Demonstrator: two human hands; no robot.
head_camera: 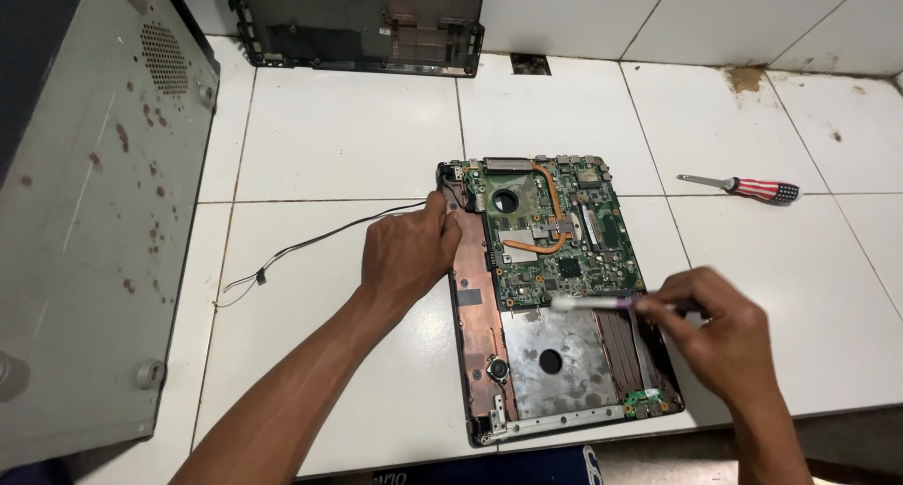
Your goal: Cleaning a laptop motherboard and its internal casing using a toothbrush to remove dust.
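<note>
Opened laptop base, centre of frame, lying on a white tiled surface. Bottom cover already off; green motherboard with copper heat pipe still seated in the upper half of the shell. Lower half shows bare grey metal plate and an empty bay — drive and battery appear to be out, judging by the vacant spaces.

Left hand, left of centre: fingers curled over the upper left edge of the base, gripping it near the hinge corner.

Right hand, lower right: fingers pinched around a small brush with a pale handle, its tip lying over the lower edge of the motherboard. Whether the tip touches the board cannot be told.

Loose black cable, left of the base, trailing across the tiles from the hinge corner.

Screwdriver with striped handle, upper right — set down, well apart from both hands.

Removed cover panel, top of frame, leaning against the wall.

Grey, rust-spotted metal case, left edge.

Judgement: disassembly largely done; board not yet lifted out.
</note>
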